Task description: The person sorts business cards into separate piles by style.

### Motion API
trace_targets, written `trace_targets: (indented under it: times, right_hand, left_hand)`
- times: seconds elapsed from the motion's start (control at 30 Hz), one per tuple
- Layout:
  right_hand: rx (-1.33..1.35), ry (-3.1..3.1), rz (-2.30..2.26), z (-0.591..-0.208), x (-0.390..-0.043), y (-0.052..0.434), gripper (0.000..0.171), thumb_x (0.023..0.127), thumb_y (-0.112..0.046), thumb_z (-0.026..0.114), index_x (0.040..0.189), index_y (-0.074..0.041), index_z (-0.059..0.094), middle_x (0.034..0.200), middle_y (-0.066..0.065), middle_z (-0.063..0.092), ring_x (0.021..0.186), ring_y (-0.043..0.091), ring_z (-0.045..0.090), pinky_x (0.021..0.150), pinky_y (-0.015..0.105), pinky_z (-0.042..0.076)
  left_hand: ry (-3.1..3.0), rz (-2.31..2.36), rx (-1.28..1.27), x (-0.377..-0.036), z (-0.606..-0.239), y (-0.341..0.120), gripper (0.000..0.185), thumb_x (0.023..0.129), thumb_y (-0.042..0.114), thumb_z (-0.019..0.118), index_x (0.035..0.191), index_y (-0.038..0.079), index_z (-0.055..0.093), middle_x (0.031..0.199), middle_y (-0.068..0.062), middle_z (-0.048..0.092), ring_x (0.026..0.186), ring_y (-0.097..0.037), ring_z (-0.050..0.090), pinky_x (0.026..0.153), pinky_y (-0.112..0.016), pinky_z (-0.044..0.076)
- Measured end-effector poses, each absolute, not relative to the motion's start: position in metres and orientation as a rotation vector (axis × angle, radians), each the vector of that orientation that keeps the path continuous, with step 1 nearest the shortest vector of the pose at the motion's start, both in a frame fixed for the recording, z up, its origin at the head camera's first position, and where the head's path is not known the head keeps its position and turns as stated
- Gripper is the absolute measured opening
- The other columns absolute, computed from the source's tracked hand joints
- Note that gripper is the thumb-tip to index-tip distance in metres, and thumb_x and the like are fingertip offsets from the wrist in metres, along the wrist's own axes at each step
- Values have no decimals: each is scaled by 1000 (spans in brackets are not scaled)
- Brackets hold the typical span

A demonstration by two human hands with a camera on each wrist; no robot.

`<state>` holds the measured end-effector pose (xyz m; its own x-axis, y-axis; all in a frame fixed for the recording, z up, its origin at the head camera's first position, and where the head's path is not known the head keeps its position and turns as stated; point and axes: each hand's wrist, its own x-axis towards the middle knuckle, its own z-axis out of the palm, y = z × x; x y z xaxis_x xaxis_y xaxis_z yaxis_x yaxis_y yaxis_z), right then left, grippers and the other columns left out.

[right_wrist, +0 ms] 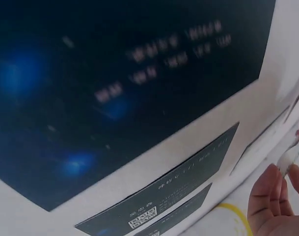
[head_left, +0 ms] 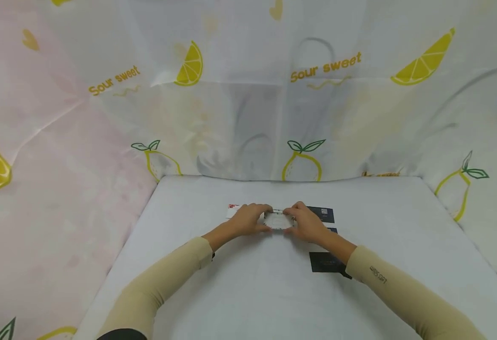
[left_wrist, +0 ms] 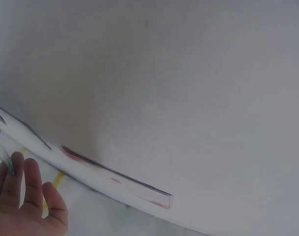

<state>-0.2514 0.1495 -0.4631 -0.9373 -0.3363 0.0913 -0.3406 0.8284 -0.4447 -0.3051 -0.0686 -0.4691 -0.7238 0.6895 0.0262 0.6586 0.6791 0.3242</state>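
Both the left hand (head_left: 248, 219) and right hand (head_left: 305, 223) are pinching one clear card holder (head_left: 279, 220); three dark cards (head_left: 326, 262) (print unreadable) are lying on the counter (head_left: 248, 293).

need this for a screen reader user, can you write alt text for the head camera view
Two hands, the left hand and the right hand, hold a small clear case between them above a white table. Dark cards lie on the table by the right forearm, and a lemon-print curtain hangs behind.
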Motion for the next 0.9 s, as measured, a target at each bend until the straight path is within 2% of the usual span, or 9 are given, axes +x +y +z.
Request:
trace_targets:
  times: [0.3, 0.47, 0.6, 0.9]
  right_hand:
    - [458, -3061, 732, -466, -277, 154, 56, 80, -23, 82, 129, -4, 62, 117, 16, 53, 94, 22, 52, 78, 37, 47]
    - [457, -3071, 721, -469, -289, 155, 57, 79, -25, 84, 128, -4, 63, 116, 17, 54, 91, 22, 53, 76, 35, 46]
    - [464, -3115, 717, -469, -295, 154, 56, 76, -23, 85, 125, -4, 65, 115, 17, 56, 91, 23, 55, 77, 36, 47]
    - [480, -3194, 686, -471, -296, 149, 52, 75, -21, 86, 120, -1, 68, 110, 18, 59, 93, 25, 53, 79, 37, 47]
  left_hand:
    - [2797, 378, 979, -331, -466, -49, 54, 84, 37, 79, 130, 16, 59, 127, 0, 66, 108, -20, 62, 87, -44, 43]
    - [2805, 337, 909, -339, -468, -43, 55, 82, 38, 80, 129, 15, 59, 124, -1, 66, 102, -18, 61, 87, -43, 41]
    - [2799, 249, 916, -342, -470, -39, 54, 82, 40, 80, 126, 15, 62, 119, -1, 67, 100, -17, 60, 88, -43, 41]
    - [2753, 155, 943, -343, -474, -37, 53, 81, 41, 80, 125, 15, 67, 123, -5, 63, 107, -21, 56, 86, -42, 37]
